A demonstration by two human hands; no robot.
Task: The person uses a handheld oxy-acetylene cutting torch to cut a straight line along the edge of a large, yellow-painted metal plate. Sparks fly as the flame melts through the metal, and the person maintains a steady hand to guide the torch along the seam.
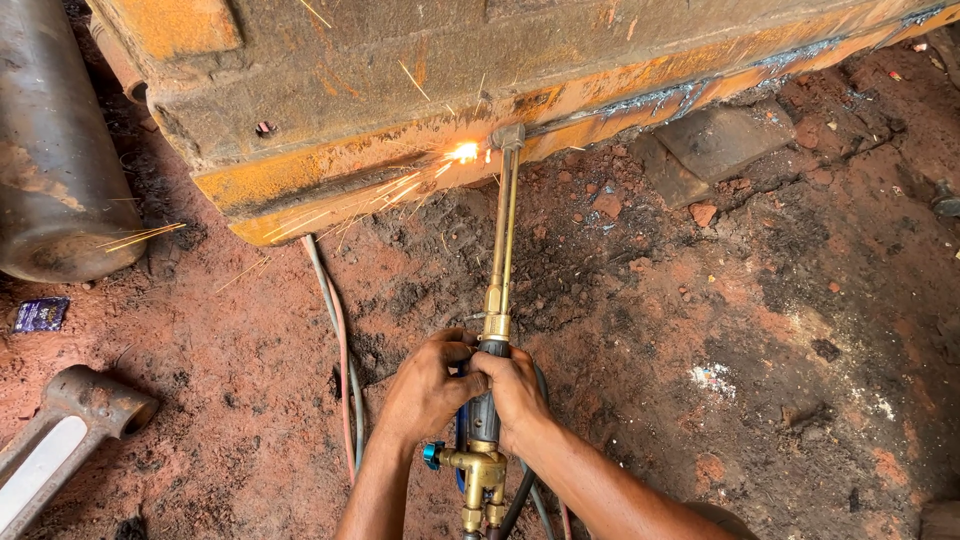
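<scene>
Both my hands grip the dark handle of a brass cutting torch [498, 290]. My left hand [428, 385] wraps it from the left, my right hand [515, 392] from the right. The torch's long brass tubes run away from me to a bent head [508, 137] at a big rusty orange steel body [400, 90]. A bright flame spot [463, 152] burns on the steel's lower edge just left of the head, and sparks fly down to the left. Brass valves and a blue knob [432, 455] sit at the torch's near end.
Red and grey hoses [340, 340] trail over red dirt ground. A dark steel cylinder [50, 150] lies at the left. A heavy metal part with a round eye [70, 420] rests at the lower left. A flat dark slab [710, 145] and stones lie at the right.
</scene>
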